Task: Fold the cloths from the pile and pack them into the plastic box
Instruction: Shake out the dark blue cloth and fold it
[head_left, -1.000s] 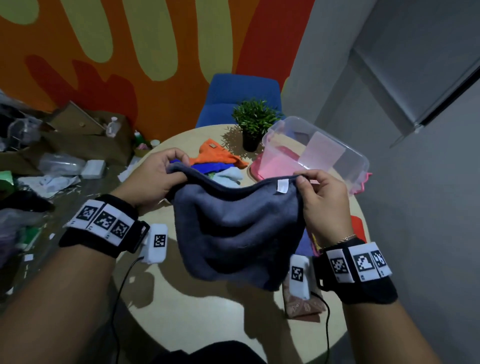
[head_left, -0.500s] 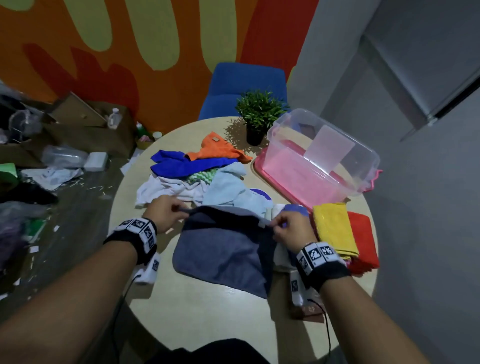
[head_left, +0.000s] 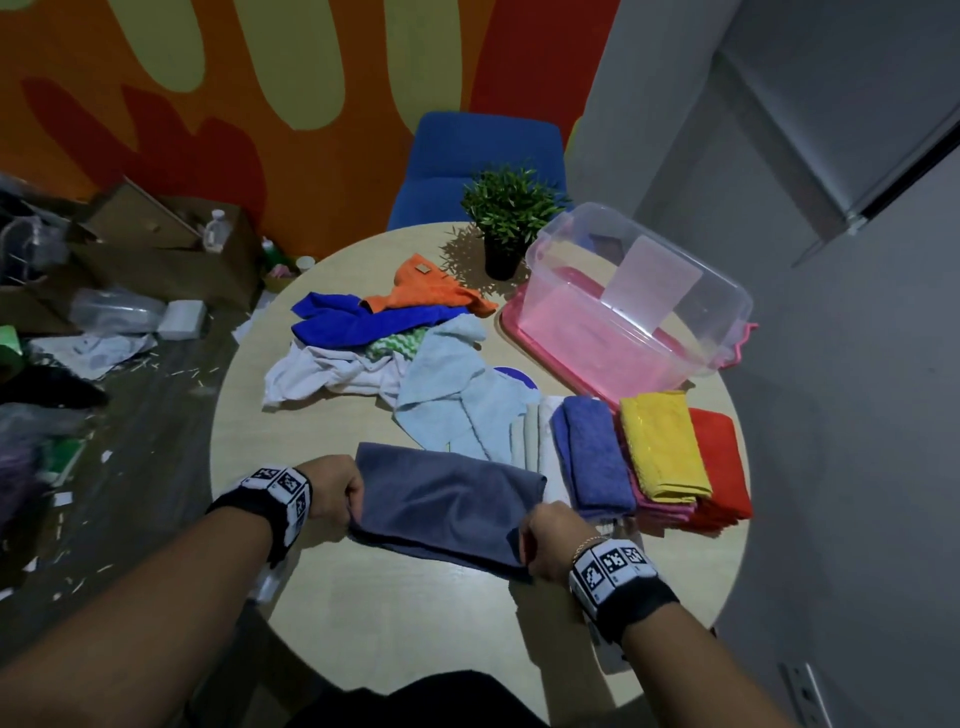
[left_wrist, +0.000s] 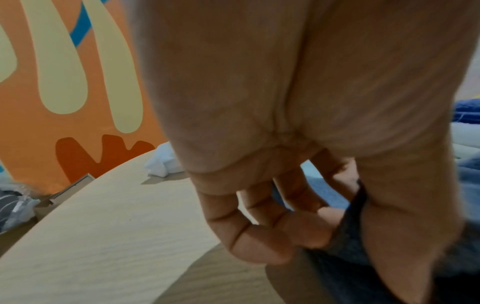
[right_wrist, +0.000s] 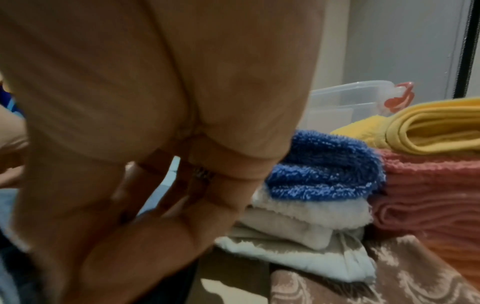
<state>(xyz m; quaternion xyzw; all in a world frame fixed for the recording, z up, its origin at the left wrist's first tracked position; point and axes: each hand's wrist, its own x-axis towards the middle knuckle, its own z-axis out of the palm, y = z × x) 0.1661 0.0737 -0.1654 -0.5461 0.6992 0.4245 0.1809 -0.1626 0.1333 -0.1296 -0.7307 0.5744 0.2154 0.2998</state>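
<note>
A grey cloth (head_left: 447, 504) lies folded in half on the round table (head_left: 395, 618) in front of me. My left hand (head_left: 337, 493) pinches its near left corner, thumb and fingers curled on the dark fabric (left_wrist: 348, 236). My right hand (head_left: 545, 540) grips the near right corner; its fingers (right_wrist: 145, 232) are curled. The unfolded pile (head_left: 384, 348) of blue, orange, white and pale blue cloths lies beyond. The clear plastic box (head_left: 639, 296) stands tilted on its pink lid at the back right.
Folded cloths sit to the right of my right hand: a blue one (head_left: 592, 457) on white, a yellow one (head_left: 660, 447) on pink, a red one (head_left: 722, 467). A potted plant (head_left: 509, 218) and a blue chair (head_left: 483, 161) stand behind. Cardboard and litter cover the floor at left.
The grey cloth was held up spread between both hands; both hands have brought it down and toward me, and it now lies folded on the table with the corners still held.
</note>
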